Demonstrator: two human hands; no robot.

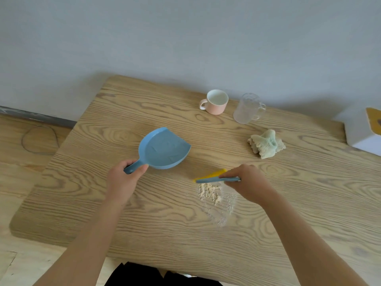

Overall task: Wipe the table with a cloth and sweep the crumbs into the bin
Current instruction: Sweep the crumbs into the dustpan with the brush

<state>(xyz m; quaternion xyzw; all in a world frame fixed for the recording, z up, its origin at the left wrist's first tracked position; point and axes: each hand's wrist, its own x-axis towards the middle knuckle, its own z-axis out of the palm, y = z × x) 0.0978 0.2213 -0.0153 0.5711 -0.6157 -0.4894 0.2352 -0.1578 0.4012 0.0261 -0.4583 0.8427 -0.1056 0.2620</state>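
My left hand [123, 178] grips the handle of a blue dustpan [164, 148], which is held over the wooden table [103, 203] with its open edge toward the right. My right hand [247, 182] holds a small blue brush with yellow bristles [212, 176] at the far edge of a pile of pale crumbs [214, 196]. A thin smear of crumbs trails toward me from the pile. A crumpled pale cloth [266, 144] lies on the table beyond my right hand.
A pink mug [215, 102] and a clear glass mug [248, 109] stand near the table's far edge by the wall. A white box with a yellow top [365, 131] sits at the right edge. A wire loop [39, 140] lies on the floor at left.
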